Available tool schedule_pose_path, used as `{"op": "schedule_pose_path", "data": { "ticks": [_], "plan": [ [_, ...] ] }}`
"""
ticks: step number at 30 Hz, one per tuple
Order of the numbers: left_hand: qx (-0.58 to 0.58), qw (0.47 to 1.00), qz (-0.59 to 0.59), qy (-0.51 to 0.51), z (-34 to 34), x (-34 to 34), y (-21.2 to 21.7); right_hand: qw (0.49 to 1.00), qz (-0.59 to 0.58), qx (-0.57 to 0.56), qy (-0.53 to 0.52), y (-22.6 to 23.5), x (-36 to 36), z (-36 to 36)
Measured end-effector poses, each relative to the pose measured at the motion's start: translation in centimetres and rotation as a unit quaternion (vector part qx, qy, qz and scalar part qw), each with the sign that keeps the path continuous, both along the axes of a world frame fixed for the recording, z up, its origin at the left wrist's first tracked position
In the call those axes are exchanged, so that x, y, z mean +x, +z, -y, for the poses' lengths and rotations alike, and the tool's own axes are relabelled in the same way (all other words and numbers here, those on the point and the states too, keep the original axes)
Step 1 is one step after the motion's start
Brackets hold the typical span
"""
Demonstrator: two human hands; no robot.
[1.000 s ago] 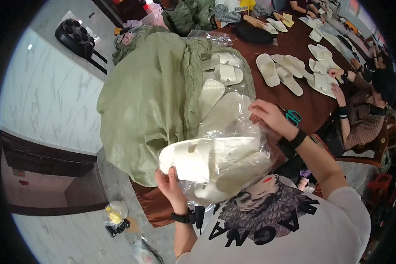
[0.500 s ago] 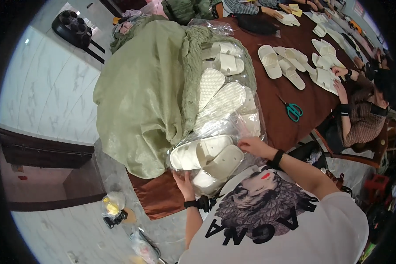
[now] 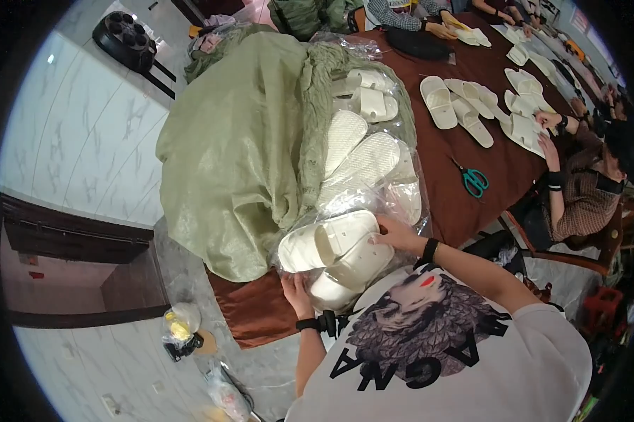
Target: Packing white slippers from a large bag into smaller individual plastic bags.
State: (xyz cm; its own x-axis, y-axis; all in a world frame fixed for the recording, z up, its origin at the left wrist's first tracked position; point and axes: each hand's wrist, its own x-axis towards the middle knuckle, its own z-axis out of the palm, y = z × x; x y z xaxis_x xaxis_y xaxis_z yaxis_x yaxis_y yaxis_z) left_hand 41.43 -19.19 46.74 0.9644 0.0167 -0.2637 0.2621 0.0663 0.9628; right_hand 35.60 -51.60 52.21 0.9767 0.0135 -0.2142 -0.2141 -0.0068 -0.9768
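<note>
A pair of white slippers [image 3: 328,241] lies at the near end of the table, with clear plastic film [image 3: 282,259] around their left side. My right hand [image 3: 399,235] is closed on the slippers' right ends, fingers at one and thumb at the other. At the lower left, my left hand [image 3: 297,294] is closed at the film's edge beside the slippers' toe end; its fingertips are partly hidden. Just beyond are more white slippers in clear plastic, their textured soles [image 3: 368,165] facing up. They lie against the opening of a large green woven sack [image 3: 225,155].
Teal-handled scissors [image 3: 474,183] lie on the brown tablecloth [image 3: 447,204]. Loose white slippers [image 3: 438,102] are farther back. At right, a seated person [image 3: 584,190] handles slippers; other people sit along the far side. A bag with yellow contents [image 3: 181,323] stands on the floor at left.
My right hand has moved left from the plastic onto the slippers' ends and closed there. My left hand has stayed by their toe end. The view has shifted slightly.
</note>
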Motion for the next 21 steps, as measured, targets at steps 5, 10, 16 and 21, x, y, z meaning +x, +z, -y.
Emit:
{"op": "schedule_pose_path", "data": {
  "ticks": [5,10,16,21],
  "plan": [
    [0.005,0.997,0.020,0.073,0.6,0.6,-0.7,0.993,-0.069,-0.016,-0.093,-0.3,-1.2,2.4],
    [0.028,0.996,0.051,0.075,-0.8,1.0,-3.5,0.972,-0.026,-0.007,-0.235,0.8,-3.0,9.0],
    [-0.032,0.994,0.023,0.104,0.3,1.4,-3.5,0.933,-0.006,0.015,-0.361,5.1,-8.5,16.3],
    [0.008,0.995,0.062,0.081,-2.2,1.2,-4.3,0.939,0.030,-0.011,-0.342,6.8,-11.1,18.8]
  ]
}}
